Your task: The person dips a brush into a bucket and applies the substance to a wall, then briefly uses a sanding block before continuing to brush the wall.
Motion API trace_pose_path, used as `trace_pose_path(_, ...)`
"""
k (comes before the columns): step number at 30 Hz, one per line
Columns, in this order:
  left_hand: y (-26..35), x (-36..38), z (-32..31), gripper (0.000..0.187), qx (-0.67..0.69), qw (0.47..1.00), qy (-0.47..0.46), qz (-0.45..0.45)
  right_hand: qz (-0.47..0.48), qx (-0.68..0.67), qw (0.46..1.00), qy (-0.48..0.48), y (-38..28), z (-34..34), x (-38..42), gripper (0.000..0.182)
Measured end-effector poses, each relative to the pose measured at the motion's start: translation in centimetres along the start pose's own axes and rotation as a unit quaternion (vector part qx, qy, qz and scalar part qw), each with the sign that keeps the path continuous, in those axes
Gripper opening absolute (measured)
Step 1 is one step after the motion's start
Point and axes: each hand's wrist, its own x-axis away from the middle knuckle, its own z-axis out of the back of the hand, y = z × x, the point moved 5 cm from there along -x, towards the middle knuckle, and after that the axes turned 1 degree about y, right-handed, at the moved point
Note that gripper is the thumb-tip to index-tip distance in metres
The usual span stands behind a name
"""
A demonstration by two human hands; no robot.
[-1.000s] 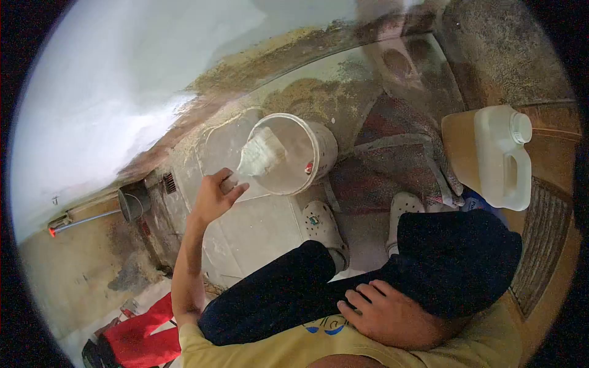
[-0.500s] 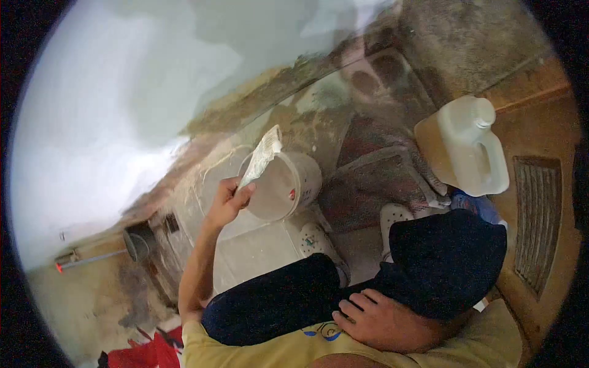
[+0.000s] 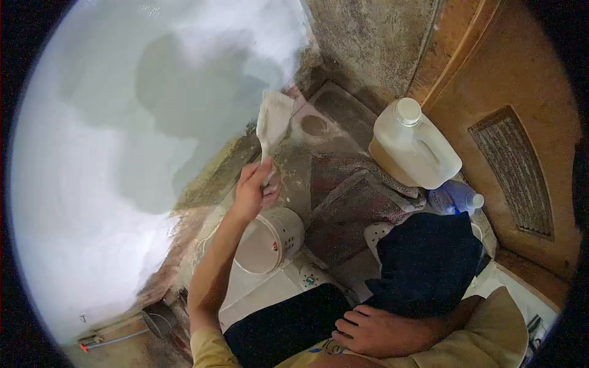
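My left hand (image 3: 256, 191) is closed round the handle of a wide white-coated paintbrush (image 3: 274, 122), its bristles pointing up and away beside a wall (image 3: 165, 110) with white and greyish patches. Below that hand stands a white bucket (image 3: 288, 236), with whitish material inside. My right hand (image 3: 377, 328) lies on my lap with its fingers somewhat spread, holding nothing.
A large translucent jug (image 3: 414, 147) with a white cap stands at the right, by a brown door (image 3: 491, 80) with a slatted vent. Near it are a blue bottle (image 3: 454, 197) and a dark cloth (image 3: 350, 208) on the floor. A grey container (image 3: 161, 319) is at lower left.
My left hand has lifted the paintbrush up from over the bucket toward the wall. The view has turned, shifting the jug and door. My right hand stays on my lap.
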Motion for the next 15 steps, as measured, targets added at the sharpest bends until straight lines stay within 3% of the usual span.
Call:
trace_pose_path(4, 1.3, -3.0, -0.2, 0.036, -0.138, 0.989, 0.028, -0.042, 0.047, -0.031, 0.998, 0.007, 0.0, -0.3, -0.2, 0.039)
trace_pose_path(6, 2.5, -4.4, -0.5, 0.039, -0.314, 0.946, 0.024, -0.072, 0.074, -0.053, 0.995, 0.030, 0.3, -0.3, -0.2, 0.040)
trace_pose_path(10, 4.2, -8.3, -2.0, 0.040, -0.402, 0.907, 0.025, -0.127, 0.084, -0.105, 0.988, 0.082, 0.9, 0.1, -0.2, 0.040)
trace_pose_path(12, 5.6, -10.8, -3.3, 0.040, -0.498, 0.843, 0.033, -0.203, 0.058, -0.122, 0.987, 0.088, 1.4, 0.1, 0.0, 0.040)
trace_pose_path(13, 5.5, -13.0, -3.0, 0.040, -0.499, 0.842, 0.030, -0.205, 0.061, -0.110, 0.988, 0.087, 1.6, 0.1, 0.3, 0.040)
trace_pose_path(15, 5.8, -17.2, -2.7, 0.039, -0.513, 0.797, 0.061, -0.312, 0.059, -0.096, 0.990, 0.084, 1.8, 0.2, 0.8, 0.040)
